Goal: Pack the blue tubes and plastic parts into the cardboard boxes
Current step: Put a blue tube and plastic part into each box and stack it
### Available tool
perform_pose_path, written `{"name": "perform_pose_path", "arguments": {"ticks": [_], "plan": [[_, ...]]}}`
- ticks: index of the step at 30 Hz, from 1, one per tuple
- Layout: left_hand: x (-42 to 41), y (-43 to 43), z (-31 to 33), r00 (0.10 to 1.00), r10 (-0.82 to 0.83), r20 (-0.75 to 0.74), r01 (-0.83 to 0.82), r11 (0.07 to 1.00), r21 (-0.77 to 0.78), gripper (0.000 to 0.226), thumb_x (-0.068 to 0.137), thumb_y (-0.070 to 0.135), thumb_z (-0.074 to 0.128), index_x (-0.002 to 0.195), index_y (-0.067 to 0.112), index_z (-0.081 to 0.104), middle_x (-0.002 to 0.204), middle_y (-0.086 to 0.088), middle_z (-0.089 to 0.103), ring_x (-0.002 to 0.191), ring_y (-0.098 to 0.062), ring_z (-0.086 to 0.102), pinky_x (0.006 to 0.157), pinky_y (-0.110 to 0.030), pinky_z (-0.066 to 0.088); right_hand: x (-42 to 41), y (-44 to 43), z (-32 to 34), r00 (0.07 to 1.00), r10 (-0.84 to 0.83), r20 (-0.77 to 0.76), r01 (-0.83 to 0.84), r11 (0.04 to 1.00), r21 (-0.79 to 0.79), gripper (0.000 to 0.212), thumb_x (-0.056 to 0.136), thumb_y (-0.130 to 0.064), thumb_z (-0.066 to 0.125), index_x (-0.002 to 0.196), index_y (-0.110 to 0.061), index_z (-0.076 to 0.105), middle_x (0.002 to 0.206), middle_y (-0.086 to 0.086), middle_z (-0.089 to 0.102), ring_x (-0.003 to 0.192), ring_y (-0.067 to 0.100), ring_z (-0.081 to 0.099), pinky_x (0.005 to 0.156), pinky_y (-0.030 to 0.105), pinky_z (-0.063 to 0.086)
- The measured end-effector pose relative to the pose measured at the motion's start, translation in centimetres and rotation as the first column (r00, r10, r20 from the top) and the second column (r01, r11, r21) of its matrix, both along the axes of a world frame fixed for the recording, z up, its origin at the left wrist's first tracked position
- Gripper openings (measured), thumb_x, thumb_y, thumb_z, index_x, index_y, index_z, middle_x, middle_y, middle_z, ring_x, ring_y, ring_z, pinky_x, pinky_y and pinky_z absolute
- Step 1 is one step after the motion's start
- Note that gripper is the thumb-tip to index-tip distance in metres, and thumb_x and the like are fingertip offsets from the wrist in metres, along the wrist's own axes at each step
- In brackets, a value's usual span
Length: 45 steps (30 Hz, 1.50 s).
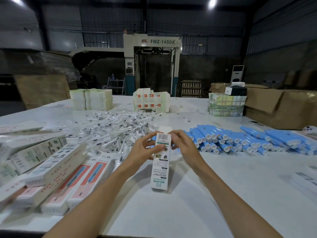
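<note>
A long white printed cardboard box [160,170] stands tilted on the table in front of me, its top flap open by the barcode. My left hand [145,150] grips the box's upper left side. My right hand [183,145] pinches its upper right edge near the flap. Behind my right hand lies a wide pile of blue tubes [240,141] with white caps. A heap of clear-wrapped plastic parts [113,129] lies behind my left hand.
Several packed boxes [56,176] lie stacked at the left. Stacks of flat carton blanks [91,99] [151,100] and a wrapped bundle [226,104] stand at the table's far side. A brown carton [281,107] stands at the far right.
</note>
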<state>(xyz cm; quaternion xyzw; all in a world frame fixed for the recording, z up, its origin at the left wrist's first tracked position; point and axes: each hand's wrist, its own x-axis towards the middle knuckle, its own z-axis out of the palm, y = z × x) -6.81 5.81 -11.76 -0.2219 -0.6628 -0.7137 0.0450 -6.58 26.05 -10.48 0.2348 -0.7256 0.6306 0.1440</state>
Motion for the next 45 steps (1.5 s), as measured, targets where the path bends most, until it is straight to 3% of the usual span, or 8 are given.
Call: {"name": "perform_pose_path", "arguments": {"ticks": [4,11,16,19,27,32,41,45], "plan": [[0.4,0.4,-0.1,0.999,-0.038,0.024,0.038,0.999,-0.003,0.053,0.086,0.032,0.089,0.134,0.041,0.070,0.121,-0.009,0.080,0.109,-0.031,0.078,0.075,-0.040,0.065,-0.4,0.4,0.3,0.997,-0.036,0.069,0.048,0.983,-0.176,0.018,0.108,-0.022,0.057,0.125,-0.017,0.058,0.092,0.016,0.077,0.076,0.021,0.065,0.067,0.029,0.053],[0.8,0.9,-0.4,0.995,-0.084,0.046,0.085,0.996,-0.022,0.052,0.090,0.031,0.087,0.137,0.041,0.068,0.122,-0.011,0.079,0.109,-0.032,0.078,0.075,-0.039,0.064,-0.6,1.5,0.4,0.999,-0.033,0.024,0.035,0.995,-0.089,0.012,0.104,-0.013,0.063,0.106,-0.025,0.065,0.080,0.018,0.075,0.064,0.023,0.057,0.061,0.030,0.051],[1.0,1.0,-0.4,0.998,-0.060,0.032,0.062,0.997,-0.054,0.049,0.092,0.031,0.086,0.136,0.040,0.068,0.120,-0.010,0.080,0.108,-0.032,0.079,0.077,-0.043,0.065,-0.5,1.4,0.6,0.995,-0.051,-0.085,0.054,0.998,0.034,0.009,0.106,-0.012,0.058,0.105,-0.019,0.062,0.079,0.013,0.075,0.072,0.037,0.066,0.064,0.043,0.054],[1.1,1.0,-0.4,0.999,-0.047,0.027,0.048,0.997,-0.055,0.046,0.092,0.029,0.085,0.134,0.039,0.068,0.118,-0.010,0.080,0.106,-0.031,0.079,0.075,-0.040,0.065,-0.2,1.5,0.8,0.997,-0.011,-0.077,0.017,0.998,0.068,0.007,0.109,-0.018,0.055,0.108,-0.020,0.061,0.086,0.008,0.077,0.081,0.031,0.071,0.070,0.037,0.057],[1.6,1.6,0.0,0.999,-0.051,-0.013,0.050,0.998,-0.047,0.057,0.084,0.034,0.088,0.135,0.043,0.066,0.117,-0.011,0.081,0.105,-0.036,0.078,0.081,-0.050,0.066,-0.1,1.0,1.5,0.990,-0.021,0.138,0.052,0.973,-0.224,0.028,0.104,-0.029,0.062,0.097,-0.002,0.061,0.087,0.014,0.077,0.080,0.023,0.071,0.075,0.037,0.057],[1.5,1.4,0.0,0.999,-0.051,-0.003,0.051,0.997,-0.050,0.063,0.085,0.033,0.091,0.137,0.036,0.056,0.118,-0.013,0.080,0.105,-0.040,0.078,0.085,-0.063,0.063,0.0,1.3,1.7,0.984,0.024,0.178,0.022,0.968,-0.251,0.013,0.098,-0.022,0.071,0.103,-0.010,0.073,0.095,0.011,0.079,0.088,0.026,0.075,0.079,0.033,0.061],[1.4,1.3,0.1,0.998,-0.056,-0.012,0.055,0.996,-0.072,0.051,0.088,0.028,0.089,0.128,0.035,0.059,0.114,-0.013,0.080,0.098,-0.034,0.081,0.073,-0.045,0.067,0.2,1.9,1.8,0.962,0.180,0.206,-0.118,0.953,-0.280,0.018,0.093,-0.022,0.075,0.105,-0.010,0.081,0.107,0.018,0.077,0.097,0.025,0.074,0.080,0.028,0.059],[1.4,1.3,0.1,0.999,-0.044,-0.012,0.042,0.995,-0.088,0.050,0.088,0.028,0.089,0.127,0.036,0.059,0.114,-0.013,0.080,0.098,-0.036,0.080,0.079,-0.055,0.065,0.0,1.9,1.6,0.965,0.158,0.208,-0.099,0.958,-0.269,0.013,0.093,-0.015,0.075,0.102,-0.008,0.082,0.106,0.019,0.077,0.096,0.026,0.075,0.080,0.028,0.059]]}}
